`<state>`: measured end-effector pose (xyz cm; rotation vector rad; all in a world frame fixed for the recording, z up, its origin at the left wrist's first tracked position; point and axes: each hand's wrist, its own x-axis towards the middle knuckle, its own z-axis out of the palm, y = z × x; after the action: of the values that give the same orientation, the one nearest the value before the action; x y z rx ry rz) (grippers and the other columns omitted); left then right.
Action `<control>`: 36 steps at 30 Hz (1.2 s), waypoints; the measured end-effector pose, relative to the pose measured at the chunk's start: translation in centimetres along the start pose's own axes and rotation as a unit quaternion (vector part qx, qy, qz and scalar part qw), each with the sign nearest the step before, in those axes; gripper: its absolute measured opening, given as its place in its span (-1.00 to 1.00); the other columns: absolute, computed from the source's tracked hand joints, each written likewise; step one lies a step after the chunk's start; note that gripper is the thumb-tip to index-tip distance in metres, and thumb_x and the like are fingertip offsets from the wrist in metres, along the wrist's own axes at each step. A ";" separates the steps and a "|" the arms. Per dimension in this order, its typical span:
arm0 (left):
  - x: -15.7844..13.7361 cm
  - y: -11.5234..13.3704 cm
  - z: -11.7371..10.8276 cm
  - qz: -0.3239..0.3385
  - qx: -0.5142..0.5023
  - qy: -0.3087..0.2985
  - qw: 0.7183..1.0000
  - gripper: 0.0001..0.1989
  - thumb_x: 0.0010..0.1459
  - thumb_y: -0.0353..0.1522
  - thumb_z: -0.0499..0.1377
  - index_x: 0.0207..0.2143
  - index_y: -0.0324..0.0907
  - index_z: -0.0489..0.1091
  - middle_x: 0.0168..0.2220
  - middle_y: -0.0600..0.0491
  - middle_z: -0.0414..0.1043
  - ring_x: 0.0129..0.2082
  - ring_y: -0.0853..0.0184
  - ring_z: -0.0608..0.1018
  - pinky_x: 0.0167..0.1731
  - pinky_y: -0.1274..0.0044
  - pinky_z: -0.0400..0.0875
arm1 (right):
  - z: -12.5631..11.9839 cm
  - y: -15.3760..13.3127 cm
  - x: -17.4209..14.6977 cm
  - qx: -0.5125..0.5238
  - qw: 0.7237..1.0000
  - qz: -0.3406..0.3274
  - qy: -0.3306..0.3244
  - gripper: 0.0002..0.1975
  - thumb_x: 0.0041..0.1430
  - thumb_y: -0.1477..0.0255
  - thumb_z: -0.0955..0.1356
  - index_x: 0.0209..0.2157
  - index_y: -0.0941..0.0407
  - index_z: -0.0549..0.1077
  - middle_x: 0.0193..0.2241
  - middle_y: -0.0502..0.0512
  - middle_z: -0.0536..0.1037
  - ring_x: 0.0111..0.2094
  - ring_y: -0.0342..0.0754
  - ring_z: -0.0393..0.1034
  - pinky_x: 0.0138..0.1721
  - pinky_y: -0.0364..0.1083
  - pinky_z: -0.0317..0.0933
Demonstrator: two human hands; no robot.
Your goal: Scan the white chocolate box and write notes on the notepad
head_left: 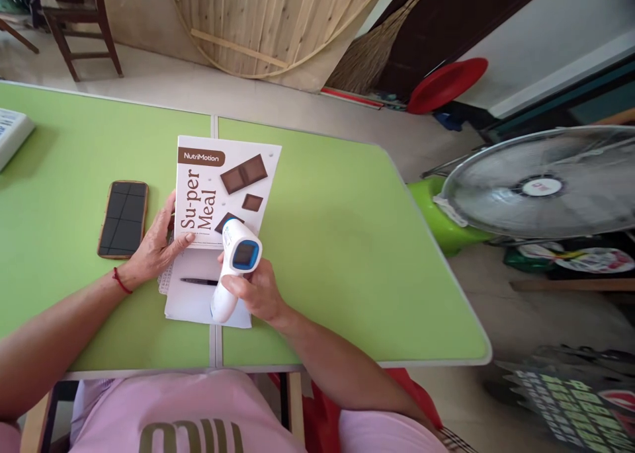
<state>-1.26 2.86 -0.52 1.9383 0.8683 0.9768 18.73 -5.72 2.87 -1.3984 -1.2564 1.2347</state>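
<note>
**Thermometer over the Su-per Meal box**

My right hand (258, 293) is wrapped around the handle of a white infrared thermometer (233, 268) — fingers closed on it, its blue-framed screen facing up at me, its nose aimed at the near edge of the box (225, 192). That box, white with chocolate squares printed on it and the words "Su-per Meal", lies flat on the green table (347, 241) and serves as my landmark. My left hand (156, 245) rests against the box's left edge, fingers spread along it and thumb on its near corner — touching and steadying it, not gripping it.

Just nearer to me than the box lies a sheet of white paper (191, 301) with a black pen (198, 282) on it. Left of the box, just beyond my left hand, a phone (123, 218) lies screen up and dark. Well to the right of the box, off the table, stands a fan (543, 185).
</note>
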 end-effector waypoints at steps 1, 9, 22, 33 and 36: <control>0.0 0.0 0.0 0.003 0.000 0.001 1.000 -0.36 0.31 -0.14 0.13 0.35 -0.05 0.01 0.30 -0.13 0.13 0.34 -0.02 0.17 0.32 0.09 0.12 | 0.0 -0.1 0.0 -0.003 1.000 0.004 0.000 -0.81 -0.23 0.29 0.36 -0.61 0.07 0.28 -0.63 -0.04 0.33 -0.56 -0.12 0.16 -0.51 -0.10 0.14; -0.1 -0.3 0.0 0.023 0.011 0.001 1.000 -0.28 0.32 -0.16 0.14 0.41 -0.02 -0.11 0.40 -0.11 -0.01 0.38 0.01 0.12 0.35 0.13 0.09 | -0.9 -0.8 0.2 -0.037 0.999 -0.027 -0.020 -0.79 -0.19 0.25 0.34 -0.63 0.06 0.25 -0.66 -0.06 0.28 -0.57 -0.12 0.15 -0.52 -0.11 0.16; -0.1 -0.3 -0.2 0.023 0.007 -0.010 1.000 -0.24 0.33 -0.15 0.13 0.43 -0.02 -0.17 0.40 -0.12 -0.01 0.36 0.04 0.14 0.33 0.15 0.13 | -1.4 -0.9 0.5 -0.039 0.998 -0.029 -0.030 -0.80 -0.21 0.26 0.35 -0.64 0.06 0.27 -0.68 -0.06 0.29 -0.59 -0.13 0.15 -0.55 -0.11 0.13; 0.0 -0.2 -0.2 0.023 0.001 -0.011 1.000 -0.23 0.32 -0.14 0.14 0.43 -0.03 -0.18 0.38 -0.13 0.02 0.36 0.04 0.15 0.33 0.16 0.12 | -1.8 -0.7 0.6 -0.068 0.997 -0.015 -0.031 -0.79 -0.21 0.24 0.37 -0.63 0.07 0.30 -0.65 -0.03 0.34 -0.55 -0.11 0.20 -0.50 -0.10 0.20; -0.1 -0.4 -0.1 0.021 0.005 -0.010 1.000 -0.23 0.32 -0.14 0.13 0.43 -0.04 -0.19 0.39 -0.14 -0.01 0.37 0.01 0.12 0.34 0.15 0.10 | -1.9 -0.7 0.7 -0.071 0.997 -0.017 -0.038 -0.78 -0.20 0.24 0.37 -0.63 0.07 0.30 -0.65 -0.04 0.33 -0.54 -0.11 0.20 -0.49 -0.10 0.20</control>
<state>-1.49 3.03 -0.82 1.9773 0.8260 0.9784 20.51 -4.93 3.70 -1.4366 -1.4390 1.2042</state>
